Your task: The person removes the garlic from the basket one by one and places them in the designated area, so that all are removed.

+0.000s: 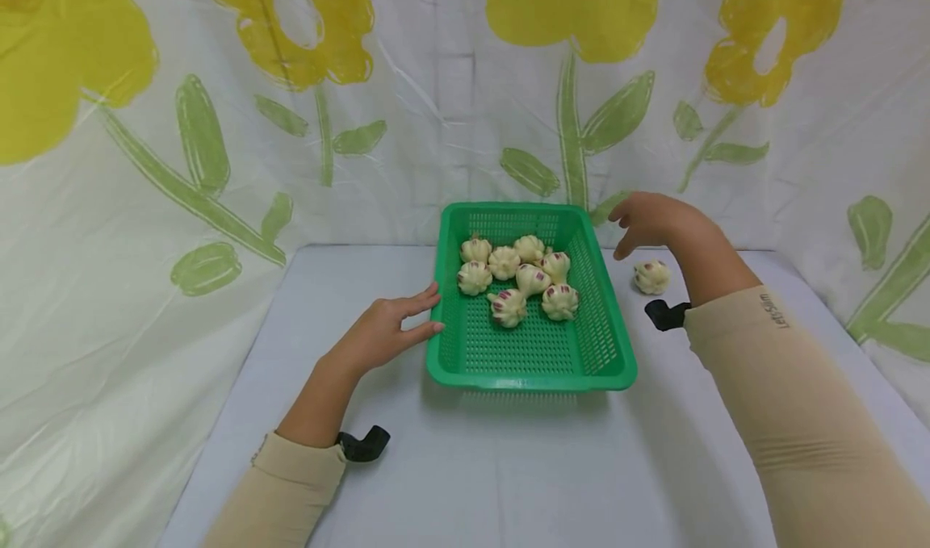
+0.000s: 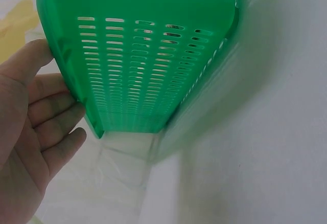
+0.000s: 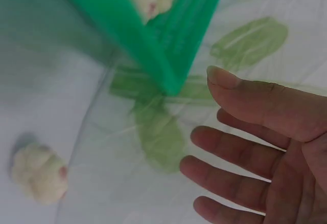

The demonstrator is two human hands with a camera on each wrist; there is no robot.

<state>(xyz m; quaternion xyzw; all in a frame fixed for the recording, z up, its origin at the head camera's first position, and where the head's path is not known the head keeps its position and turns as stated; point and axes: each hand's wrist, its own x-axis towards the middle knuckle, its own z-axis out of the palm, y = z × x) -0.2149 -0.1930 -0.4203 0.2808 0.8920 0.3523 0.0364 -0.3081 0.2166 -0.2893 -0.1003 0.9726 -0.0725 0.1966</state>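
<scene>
Forearms [image 1: 312,407] in beige sleeves [image 1: 792,419] stretch forward over a white desk [image 1: 407,491], the left hand [image 1: 381,330] low at the side of a green slotted plastic basket [image 1: 534,382], the right hand [image 1: 654,217] lifted above the desk with its wrist bent, drooping a bit. Left fingers [image 2: 51,109] are pretty straight and loosely spread, tips touching the basket's side rim [image 1: 439,253], so more a light rest than a grab. Right fingers [image 3: 225,179] are relaxed, with gaps between them and the thumb held apart, and they're empty. Basket's far corner is near them, clearly apart. Eight garlic bulbs [image 1: 533,279] sit in the basket, inward from the left fingertips and bunched toward the far end. One loose garlic bulb [image 1: 652,277] is on the desk, near the right fingers on the wrist side. Fun bit: you only get that full count from the head view; the right wrist cam just catches part of the bunch past the rim. Left wrist cam shows the slotted outer wall [image 2: 153,4] beside the fingers, which the head view hides, and what's behind the slots is too small to make out.
</scene>
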